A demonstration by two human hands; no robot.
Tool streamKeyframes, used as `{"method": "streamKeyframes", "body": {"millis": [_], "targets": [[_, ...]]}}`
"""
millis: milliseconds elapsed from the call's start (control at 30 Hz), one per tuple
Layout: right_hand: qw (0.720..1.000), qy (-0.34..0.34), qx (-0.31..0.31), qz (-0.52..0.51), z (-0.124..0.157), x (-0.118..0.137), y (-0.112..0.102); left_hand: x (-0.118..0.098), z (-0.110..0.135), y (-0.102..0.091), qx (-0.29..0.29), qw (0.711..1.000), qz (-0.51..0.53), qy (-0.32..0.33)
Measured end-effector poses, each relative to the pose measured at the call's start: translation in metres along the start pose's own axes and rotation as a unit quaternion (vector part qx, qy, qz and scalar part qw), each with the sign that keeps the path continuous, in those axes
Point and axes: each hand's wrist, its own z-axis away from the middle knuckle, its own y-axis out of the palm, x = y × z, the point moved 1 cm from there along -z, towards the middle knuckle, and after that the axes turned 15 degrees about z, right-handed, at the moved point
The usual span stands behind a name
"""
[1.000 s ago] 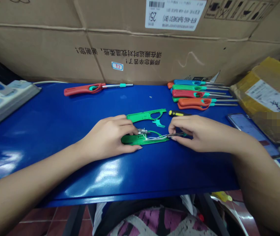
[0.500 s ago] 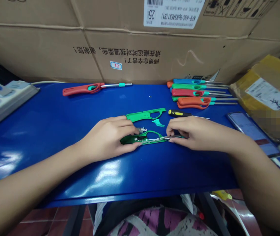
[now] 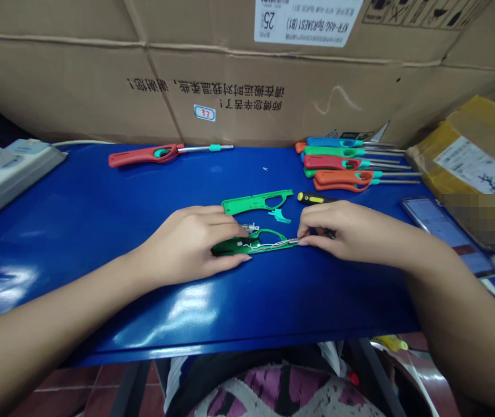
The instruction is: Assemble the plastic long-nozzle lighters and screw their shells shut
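My left hand (image 3: 206, 240) is closed on the wide end of a green lighter casing half (image 3: 269, 249), which lies hollow side up with thin wires inside. In my right hand (image 3: 328, 229), thumb and fingers pinch a metal lighter tube (image 3: 293, 240) at the casing's narrow end; most of the tube is hidden by the hand. Beside my left fingertips is a small clear-and-metal part (image 3: 251, 227). Behind it lies the other green casing half (image 3: 251, 202), with a loose teal trigger (image 3: 279, 216) just in front. A black-and-yellow screwdriver (image 3: 312, 198) lies behind my right hand, its shaft covered.
Several assembled lighters (image 3: 343, 176) are stacked at the back right, and a red lighter (image 3: 145, 155) lies back left. A power strip (image 3: 8, 174) is at left. Phone (image 3: 443, 231) and taped parcel (image 3: 469, 145) are at right. A large cardboard box (image 3: 230, 69) closes off the back.
My right thumb and fingers have shifted slightly along the tube, covering more of it and the screwdriver shaft. My left hand stays at the casing.
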Motion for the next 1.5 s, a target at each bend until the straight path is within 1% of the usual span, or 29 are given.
{"method": "streamKeyframes", "body": {"millis": [233,500,667,767,833,900,1033,1100,1233,1500], "targets": [[1.000,-0.003,-0.011,0.017,-0.001,0.002,0.001,0.002,0.000,0.000,0.004,1.000,0.014,-0.003],[1.000,0.013,0.001,0.025,-0.001,0.003,0.001,0.001,-0.001,0.002,0.002,1.000,0.027,-0.013],[0.999,0.010,0.003,0.031,0.000,0.002,0.002,0.000,-0.001,0.001,0.003,0.999,0.026,-0.021],[0.999,0.022,0.005,0.046,0.001,0.003,0.001,-0.001,-0.001,0.000,0.005,0.999,0.020,-0.026],[0.998,0.024,-0.007,0.061,0.002,0.005,0.000,-0.002,-0.001,0.000,0.006,0.999,0.027,-0.018],[0.997,0.016,-0.034,0.067,0.001,0.009,0.001,-0.002,-0.001,0.001,0.004,0.999,0.047,-0.010],[0.996,0.006,-0.075,0.049,-0.003,0.019,0.007,-0.001,0.000,0.004,-0.007,0.996,0.086,-0.021],[0.996,0.002,-0.074,0.042,-0.007,0.024,0.012,-0.001,0.000,0.005,-0.020,0.995,0.092,-0.020],[0.998,0.005,-0.049,0.035,-0.012,0.030,0.018,-0.003,-0.001,0.006,-0.048,0.994,0.095,-0.014],[0.998,0.015,-0.053,-0.005,-0.012,0.030,0.020,-0.002,-0.001,0.009,-0.040,0.994,0.096,-0.013]]}}
